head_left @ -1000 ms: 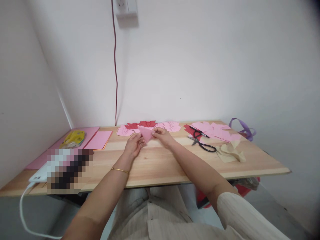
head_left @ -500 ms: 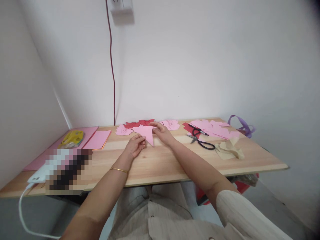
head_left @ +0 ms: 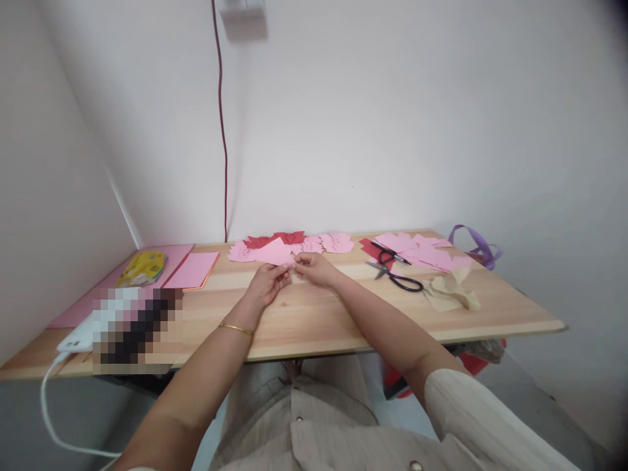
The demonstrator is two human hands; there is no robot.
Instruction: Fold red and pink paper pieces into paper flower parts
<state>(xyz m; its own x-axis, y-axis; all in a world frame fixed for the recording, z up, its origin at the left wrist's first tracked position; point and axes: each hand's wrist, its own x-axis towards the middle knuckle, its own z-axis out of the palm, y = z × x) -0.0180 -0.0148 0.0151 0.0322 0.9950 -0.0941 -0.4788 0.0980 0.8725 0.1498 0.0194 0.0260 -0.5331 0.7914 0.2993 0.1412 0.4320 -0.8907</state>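
Between my two hands, just above the wooden table, is a pink folded piece of paper. My left hand pinches its lower edge between thumb and fingers. At the paper's right corner, my right hand has its fingertips closed on it, close to the left fingertips. Behind the paper lie crinkled pink paper cutouts and red paper cutouts, partly hidden by it.
To the right lie black-handled scissors, a black pen-like tool, pink paper pieces, crumpled beige paper and a purple ribbon. Pink sheets, a yellow packet and a white power strip are left.
The pink paper has turned, its point now facing up instead of down. My right hand has come down from the top edge to meet my left fingertips.
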